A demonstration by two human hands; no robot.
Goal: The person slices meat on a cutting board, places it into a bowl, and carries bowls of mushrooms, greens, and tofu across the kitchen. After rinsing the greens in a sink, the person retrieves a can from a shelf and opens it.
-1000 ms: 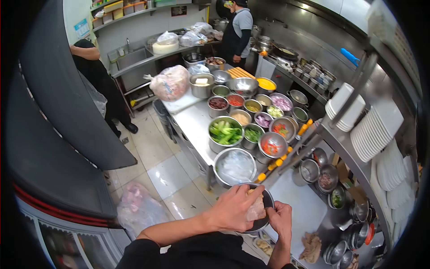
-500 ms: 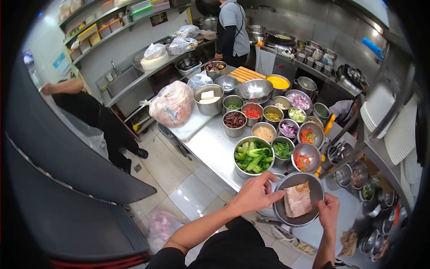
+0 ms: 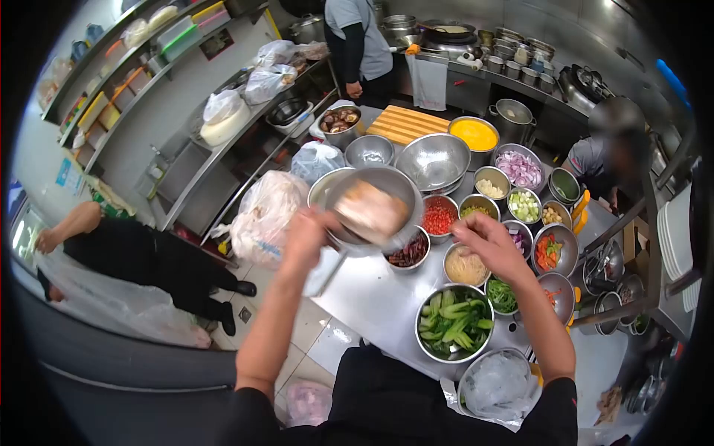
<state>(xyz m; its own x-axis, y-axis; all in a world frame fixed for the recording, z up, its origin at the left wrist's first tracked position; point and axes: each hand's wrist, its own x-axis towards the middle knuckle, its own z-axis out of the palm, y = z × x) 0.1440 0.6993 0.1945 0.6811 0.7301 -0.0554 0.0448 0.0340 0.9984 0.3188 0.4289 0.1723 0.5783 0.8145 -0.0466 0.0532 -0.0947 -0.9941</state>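
Note:
A metal bowl [image 3: 405, 189] with a slab of pale meat [image 3: 372, 209] in it is tilted and blurred over the left part of the steel table. My left hand [image 3: 309, 234] grips the bowl's left rim. My right hand [image 3: 483, 236] is off the bowl, fingers apart, above the bowl of pale shreds [image 3: 465, 267] and near the chopped red peppers [image 3: 440, 217]. Below the held bowl is a pot of dried chillies [image 3: 409, 253]. The large bowl of green vegetables [image 3: 454, 324] stands nearer to me.
Several ingredient bowls cover the steel table [image 3: 364, 297]. A wooden board [image 3: 407, 125] and empty steel bowl [image 3: 433, 161] lie behind. A bowl with clear plastic [image 3: 500, 383] is close to me. One person [image 3: 361, 48] stands at the back, another [image 3: 126, 256] at left, a third [image 3: 591, 160] at right.
The meat bowl has moved up and left across the table, with my left hand on it. My right hand has let go of it. The camera view has shifted.

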